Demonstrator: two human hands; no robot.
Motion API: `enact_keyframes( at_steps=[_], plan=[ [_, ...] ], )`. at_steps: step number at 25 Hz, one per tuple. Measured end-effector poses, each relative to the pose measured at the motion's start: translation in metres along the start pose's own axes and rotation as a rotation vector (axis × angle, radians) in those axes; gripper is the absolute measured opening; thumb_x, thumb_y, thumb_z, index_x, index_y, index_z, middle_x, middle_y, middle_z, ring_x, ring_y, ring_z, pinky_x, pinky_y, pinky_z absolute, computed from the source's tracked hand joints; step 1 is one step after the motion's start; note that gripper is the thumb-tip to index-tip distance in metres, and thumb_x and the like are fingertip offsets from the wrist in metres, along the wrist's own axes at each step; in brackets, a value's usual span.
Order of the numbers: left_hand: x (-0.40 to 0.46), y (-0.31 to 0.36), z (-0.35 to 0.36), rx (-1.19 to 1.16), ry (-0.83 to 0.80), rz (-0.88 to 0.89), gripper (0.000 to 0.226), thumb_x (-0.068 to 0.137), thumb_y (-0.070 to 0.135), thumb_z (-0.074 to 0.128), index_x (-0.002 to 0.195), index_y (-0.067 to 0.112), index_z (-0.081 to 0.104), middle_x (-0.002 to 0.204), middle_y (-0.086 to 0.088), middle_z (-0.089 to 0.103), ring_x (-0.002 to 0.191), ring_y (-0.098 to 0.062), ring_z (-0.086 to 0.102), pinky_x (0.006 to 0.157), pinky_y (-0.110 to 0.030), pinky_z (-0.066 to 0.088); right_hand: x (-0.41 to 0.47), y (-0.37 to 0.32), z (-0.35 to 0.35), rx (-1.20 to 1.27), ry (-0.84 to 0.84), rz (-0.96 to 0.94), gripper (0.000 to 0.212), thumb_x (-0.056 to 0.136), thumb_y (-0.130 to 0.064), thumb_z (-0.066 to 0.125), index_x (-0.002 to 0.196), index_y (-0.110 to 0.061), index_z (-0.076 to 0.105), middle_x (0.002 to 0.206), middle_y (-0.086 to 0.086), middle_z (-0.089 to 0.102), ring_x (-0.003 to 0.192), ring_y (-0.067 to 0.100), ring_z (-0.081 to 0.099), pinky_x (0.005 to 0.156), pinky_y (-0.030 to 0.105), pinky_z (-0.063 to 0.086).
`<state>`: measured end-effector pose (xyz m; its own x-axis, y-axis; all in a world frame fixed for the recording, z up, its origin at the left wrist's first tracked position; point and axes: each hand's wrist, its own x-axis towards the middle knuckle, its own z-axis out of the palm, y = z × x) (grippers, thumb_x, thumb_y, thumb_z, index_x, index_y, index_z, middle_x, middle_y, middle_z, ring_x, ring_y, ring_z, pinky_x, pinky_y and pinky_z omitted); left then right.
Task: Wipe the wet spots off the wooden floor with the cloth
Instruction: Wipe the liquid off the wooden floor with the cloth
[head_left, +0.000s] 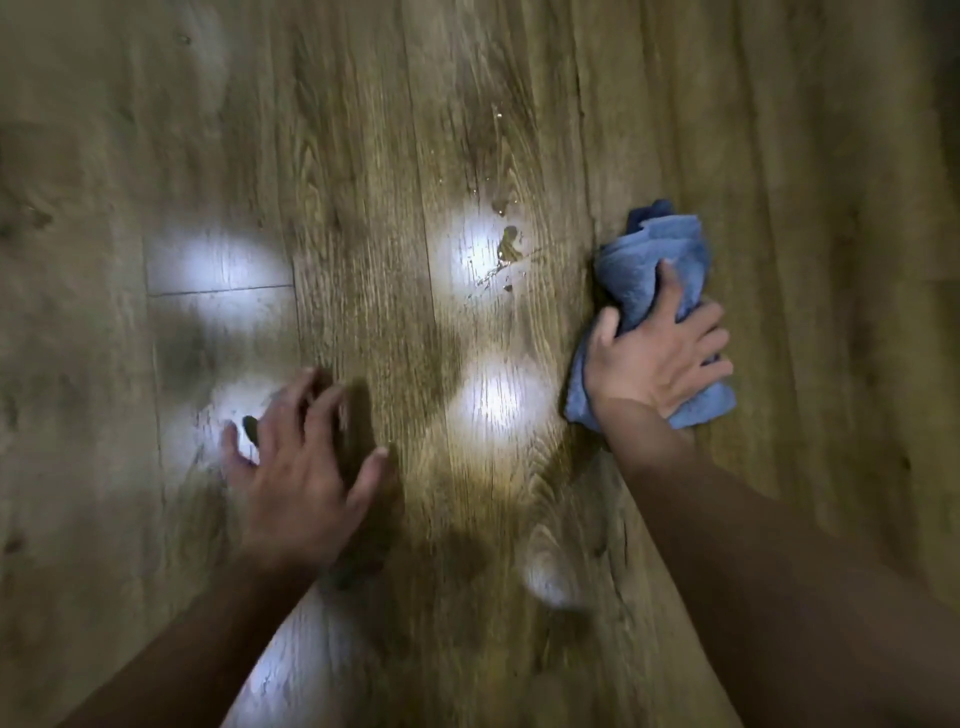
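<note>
Right hand (657, 358) presses bunched blue cloth (652, 270) on wooden floor (363, 156), fingers spread, thumb hooked round edge. Left hand (296, 467) splayed, empty. Water droplets (506, 249) just left of cloth, unwiped. Next: sweep left.

Right hand (655, 358) lies spread on a crumpled blue cloth (652, 270), fingers (670, 291) flat over it, thumb hooked round its left edge, pressing it to the wood floor (363, 156). Wet spots (506, 247) glisten just left of the cloth, w/ smaller drops further up. Left hand (296, 467) is spread flat on the floor, well apart. Bright light patches reflect off the boards btw the hands.
</note>
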<state>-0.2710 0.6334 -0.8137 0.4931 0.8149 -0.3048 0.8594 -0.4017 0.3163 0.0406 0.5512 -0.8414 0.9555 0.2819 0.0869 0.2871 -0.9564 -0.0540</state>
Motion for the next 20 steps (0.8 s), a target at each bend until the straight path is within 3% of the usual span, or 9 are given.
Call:
enact_keyframes(
  at_steps=[3,5,8,13,15,18,20],
  plan=[
    [0.062,0.007,-0.035,-0.234,-0.151,-0.504,0.142,0.043,0.105,0.052,0.15,0.05,-0.024,0.162,0.006,-0.036,0.15,-0.026,-0.031,0.102,-0.078,-0.016,0.0,0.001,-0.001,0.018,-0.025,-0.002,0.068,0.076,-0.058,0.048,0.141,-0.039,0.037,0.125,0.016,0.047,0.101,0.037,0.045,0.092,0.055,0.03],
    [0.103,0.016,-0.052,-0.367,-0.288,-0.682,0.162,0.029,0.101,0.062,0.146,0.046,-0.036,0.157,0.0,-0.045,0.145,-0.036,-0.038,0.108,-0.077,-0.01,0.0,0.002,-0.003,0.048,-0.026,-0.001,0.068,0.076,-0.056,0.049,0.141,-0.038,0.038,0.127,0.018,0.046,0.101,0.039,0.045,0.093,0.056,0.03],
    [0.121,0.027,-0.048,-0.302,-0.377,-0.712,0.165,0.04,0.088,0.076,0.144,0.037,-0.042,0.154,-0.009,-0.048,0.141,-0.048,-0.04,0.112,-0.075,-0.007,0.0,-0.002,-0.003,0.07,-0.034,-0.009,0.069,0.075,-0.056,0.048,0.141,-0.037,0.039,0.129,0.018,0.046,0.101,0.038,0.044,0.094,0.056,0.03],
    [0.115,0.028,-0.04,-0.32,-0.358,-0.687,0.163,0.046,0.08,0.081,0.143,0.039,-0.044,0.15,-0.008,-0.054,0.138,-0.048,-0.044,0.109,-0.075,-0.013,-0.003,0.001,-0.009,0.067,-0.055,-0.037,0.068,0.077,-0.052,0.053,0.142,-0.038,0.041,0.131,0.019,0.045,0.105,0.038,0.042,0.1,0.058,0.029],
    [0.115,0.028,-0.043,-0.35,-0.376,-0.66,0.162,0.047,0.08,0.08,0.143,0.038,-0.043,0.149,-0.009,-0.055,0.136,-0.048,-0.045,0.108,-0.074,-0.015,-0.019,-0.01,-0.016,0.073,-0.086,-0.233,0.07,0.077,-0.047,0.06,0.143,-0.037,0.041,0.129,0.02,0.044,0.106,0.038,0.042,0.102,0.057,0.027],
    [0.116,0.034,-0.047,-0.371,-0.386,-0.677,0.152,0.058,0.077,0.079,0.146,0.04,-0.039,0.15,-0.008,-0.053,0.136,-0.042,-0.046,0.109,-0.074,-0.015,-0.083,-0.029,-0.027,0.016,-0.195,-0.791,0.081,0.07,-0.054,0.072,0.143,-0.038,0.041,0.128,0.015,0.042,0.108,0.036,0.045,0.101,0.054,0.026],
    [0.118,0.038,-0.048,-0.369,-0.375,-0.711,0.134,0.072,0.078,0.069,0.148,0.044,-0.036,0.152,-0.005,-0.052,0.138,-0.041,-0.046,0.11,-0.079,-0.009,-0.108,-0.031,-0.035,-0.008,-0.232,-1.055,0.085,0.067,-0.061,0.074,0.142,-0.039,0.043,0.132,0.011,0.041,0.112,0.037,0.046,0.102,0.055,0.027]
  ],
)
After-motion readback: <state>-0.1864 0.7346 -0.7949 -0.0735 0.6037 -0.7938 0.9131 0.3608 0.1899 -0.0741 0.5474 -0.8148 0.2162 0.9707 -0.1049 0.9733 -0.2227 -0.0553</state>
